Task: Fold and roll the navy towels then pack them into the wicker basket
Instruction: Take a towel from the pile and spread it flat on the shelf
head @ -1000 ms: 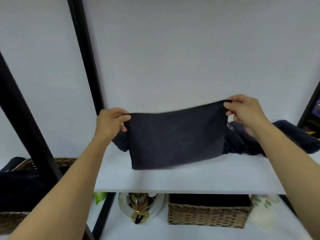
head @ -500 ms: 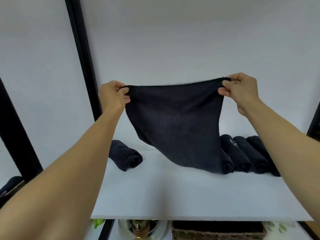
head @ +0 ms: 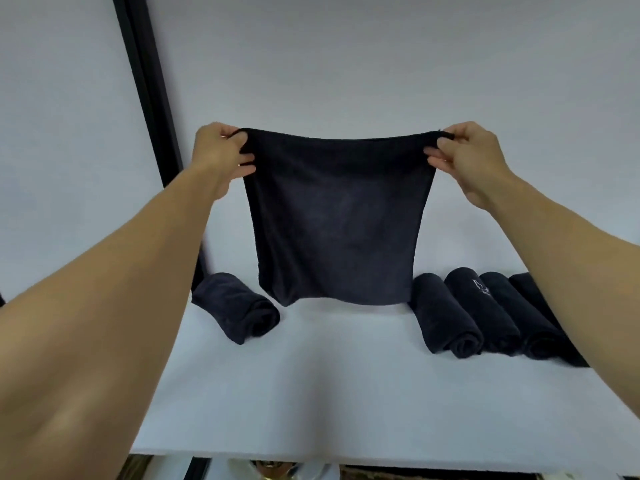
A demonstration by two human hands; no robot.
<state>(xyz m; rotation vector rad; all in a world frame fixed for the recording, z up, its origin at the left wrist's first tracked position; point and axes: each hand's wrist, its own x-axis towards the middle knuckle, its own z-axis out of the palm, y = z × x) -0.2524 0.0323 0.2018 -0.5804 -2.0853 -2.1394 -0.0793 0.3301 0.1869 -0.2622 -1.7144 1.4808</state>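
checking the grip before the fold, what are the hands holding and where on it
Both hold one open navy towel by its top corners: left hand on the top left corner, right hand on the top right. It hangs above the shelf.

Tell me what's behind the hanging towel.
Only white wall and shelf show around the towel. Rolled towels flank it: one left, several right. Anything directly behind is covered.

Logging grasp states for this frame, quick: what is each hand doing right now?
Left hand: closed, pinching the top left corner of the hanging navy towel.
Right hand: closed, pinching its top right corner.
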